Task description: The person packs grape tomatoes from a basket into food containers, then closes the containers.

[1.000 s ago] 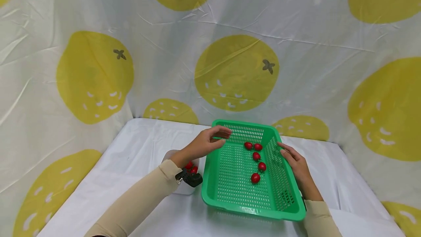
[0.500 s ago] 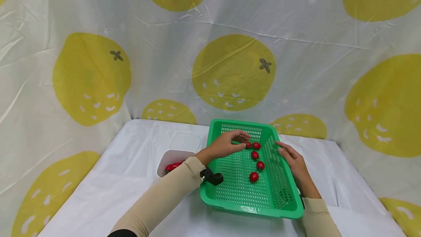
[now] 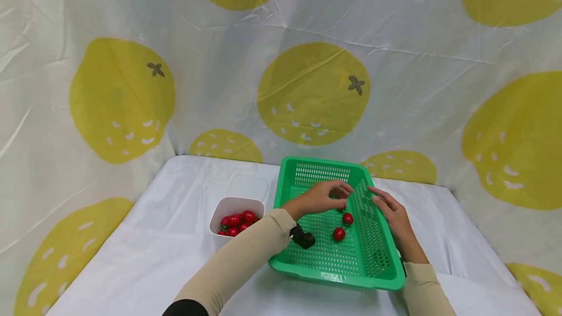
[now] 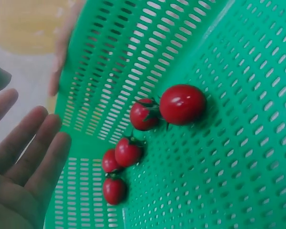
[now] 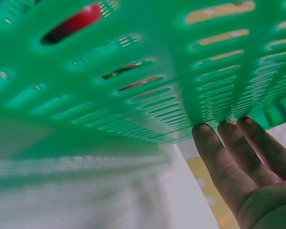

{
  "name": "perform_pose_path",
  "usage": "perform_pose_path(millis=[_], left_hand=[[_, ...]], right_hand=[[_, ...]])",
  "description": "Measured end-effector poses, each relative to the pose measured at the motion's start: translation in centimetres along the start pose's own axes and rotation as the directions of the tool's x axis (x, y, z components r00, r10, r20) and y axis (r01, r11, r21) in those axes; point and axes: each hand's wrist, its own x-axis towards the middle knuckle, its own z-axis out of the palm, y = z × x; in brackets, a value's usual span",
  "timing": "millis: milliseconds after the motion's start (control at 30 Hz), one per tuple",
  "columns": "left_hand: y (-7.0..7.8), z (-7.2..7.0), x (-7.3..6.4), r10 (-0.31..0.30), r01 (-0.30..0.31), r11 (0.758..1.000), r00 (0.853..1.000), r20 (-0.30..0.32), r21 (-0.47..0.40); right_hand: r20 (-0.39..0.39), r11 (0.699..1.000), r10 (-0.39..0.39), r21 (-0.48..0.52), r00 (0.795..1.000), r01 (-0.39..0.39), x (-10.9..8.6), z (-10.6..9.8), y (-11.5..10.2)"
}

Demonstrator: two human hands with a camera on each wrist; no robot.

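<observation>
A green plastic basket with slotted walls stands on the white-covered table. Several cherry tomatoes lie loose along its right side, some hidden from the head camera by my left hand. That hand hovers inside the basket above the tomatoes, its fingers extended and holding nothing. In the right wrist view the fingertips of my right hand press against the outside of the basket's slotted wall, fingers nearly straight. A white square container to the left of the basket holds several more cherry tomatoes.
Behind the white container a flat translucent lid lies on the table. A curtain printed with yellow fruit hangs around the back and sides. My left forearm crosses the basket's left rim.
My left hand has moved right, from the basket's left rim to over the tomatoes. This uncovers the white container. My right hand stays at the basket's right side.
</observation>
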Motion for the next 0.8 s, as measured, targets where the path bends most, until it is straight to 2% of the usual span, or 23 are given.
perform_pose_path(millis=[233,500,800], left_hand=[[-0.5,1.5,0.7,-0.046,0.046,0.999,0.996,0.075,0.003],[-1.6,2.3,1.4,-0.115,0.094,0.985,0.983,0.146,0.145],[-1.8,2.3,1.3,-0.14,0.097,0.965,0.976,0.165,0.243]], right_hand=[[0.004,1.0,0.009,-0.023,1.0,-0.009,-0.1,0.1,0.0],[-0.001,0.999,0.011,-0.035,1.0,-0.011,0.2,-0.1,0.1],[-0.004,1.0,0.011,-0.029,1.0,-0.011,0.2,0.0,0.2]])
